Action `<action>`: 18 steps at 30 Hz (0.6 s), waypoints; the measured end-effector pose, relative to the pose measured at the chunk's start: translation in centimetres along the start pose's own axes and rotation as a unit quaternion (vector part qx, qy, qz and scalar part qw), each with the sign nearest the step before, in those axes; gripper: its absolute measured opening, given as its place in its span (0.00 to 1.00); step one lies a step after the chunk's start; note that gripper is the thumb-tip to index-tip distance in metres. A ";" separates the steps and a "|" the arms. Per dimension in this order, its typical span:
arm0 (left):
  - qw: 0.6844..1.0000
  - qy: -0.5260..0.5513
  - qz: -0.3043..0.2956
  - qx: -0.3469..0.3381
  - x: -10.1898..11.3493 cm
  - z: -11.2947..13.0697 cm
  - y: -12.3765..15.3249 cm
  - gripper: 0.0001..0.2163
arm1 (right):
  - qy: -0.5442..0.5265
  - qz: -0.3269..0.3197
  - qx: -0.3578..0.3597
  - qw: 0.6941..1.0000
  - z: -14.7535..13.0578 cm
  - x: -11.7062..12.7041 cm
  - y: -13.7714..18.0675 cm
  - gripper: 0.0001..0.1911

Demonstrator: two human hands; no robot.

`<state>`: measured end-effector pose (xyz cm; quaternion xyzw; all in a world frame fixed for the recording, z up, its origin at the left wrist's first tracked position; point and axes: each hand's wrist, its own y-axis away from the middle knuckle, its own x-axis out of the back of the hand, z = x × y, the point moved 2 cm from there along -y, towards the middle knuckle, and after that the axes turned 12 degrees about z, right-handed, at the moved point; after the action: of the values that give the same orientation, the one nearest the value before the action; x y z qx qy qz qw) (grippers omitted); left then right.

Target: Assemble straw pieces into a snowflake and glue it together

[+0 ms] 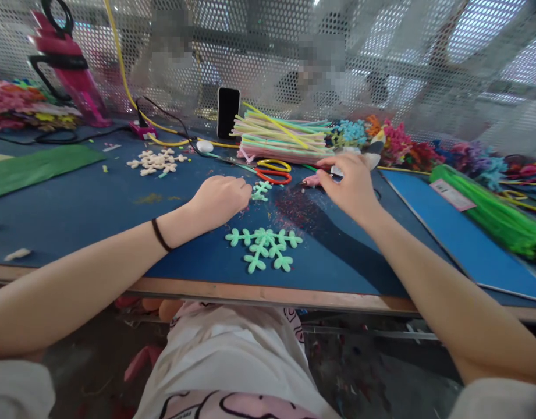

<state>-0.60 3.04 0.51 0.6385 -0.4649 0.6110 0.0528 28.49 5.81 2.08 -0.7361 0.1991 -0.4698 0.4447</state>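
Judging from how things lie, a forearm could sweep the large green snowflake point(263, 247) off the near edge of the bench point(75, 215). The small green piece point(261, 191), pinched in the curled left hand point(219, 201), could slip. The right hand point(352, 186) arches over a pink tool point(310, 181); I cannot tell whether it grips. A perforated screen point(425, 70) backs the blue bench, with a pipe-cleaner bundle point(276, 139) and a phone point(228, 112) before it.

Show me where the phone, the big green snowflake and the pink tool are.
Phone point(228, 112), head view, middle of its dark screen.
Big green snowflake point(264, 247), head view, centre where its branches meet.
Pink tool point(310, 181), head view, its bare pointed end.
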 end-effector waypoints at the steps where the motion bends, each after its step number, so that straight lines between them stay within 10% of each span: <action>1: 1.000 -0.011 0.014 -0.001 0.6 0.0 0.0 0.14 | -0.032 -0.022 0.032 0.999 -1.8 0.5 -0.1 0.09; 8: 0.993 0.111 0.033 0.023 4.7 0.1 -1.3 0.11 | -0.208 -0.210 0.084 0.952 -11.1 1.4 -0.5 0.12; 18: 0.870 0.432 0.046 0.233 2.3 -0.8 -3.1 0.11 | -0.278 -0.224 -0.220 0.908 -9.6 -0.6 -0.2 0.13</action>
<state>0.40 4.08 4.22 0.2819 -0.2688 0.9184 0.0698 19.86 1.88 3.48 -0.9414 -0.0040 -0.2776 0.1916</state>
